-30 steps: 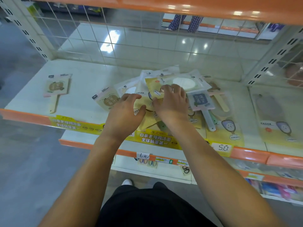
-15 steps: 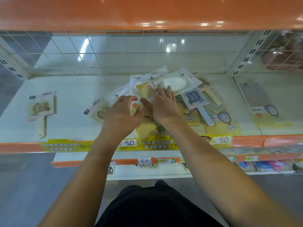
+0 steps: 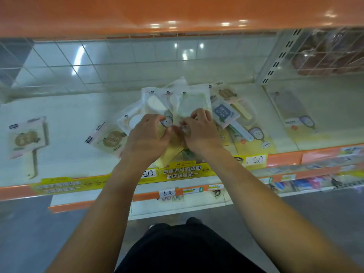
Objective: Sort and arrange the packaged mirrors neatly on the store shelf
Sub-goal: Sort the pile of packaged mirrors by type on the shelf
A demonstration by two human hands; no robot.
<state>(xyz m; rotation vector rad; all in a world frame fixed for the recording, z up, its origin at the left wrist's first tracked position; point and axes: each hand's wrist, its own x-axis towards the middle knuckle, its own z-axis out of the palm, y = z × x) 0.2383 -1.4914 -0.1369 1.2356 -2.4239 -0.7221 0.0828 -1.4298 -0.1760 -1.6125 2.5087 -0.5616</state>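
A loose pile of packaged mirrors lies on the middle of the white shelf. My left hand and my right hand rest side by side on the pile, fingers curled on the yellow-backed packs on top. One pack with an oval mirror stands straight just beyond my right fingers. A brown-printed mirror pack lies tilted left of my left hand. A single handled mirror pack lies alone at the far left. A grey-blue handled mirror lies tilted right of the pile.
Another mirror pack lies flat at the right, past a divider. Orange price rail with yellow labels runs along the front edge. A wire grid backs the shelf; an orange shelf overhangs. Lower shelves hold small goods.
The top yellow packs have been turned from tilted to nearly straight. My right hand's fingers have curled from flat to pinching; both hands now meet on the pile.
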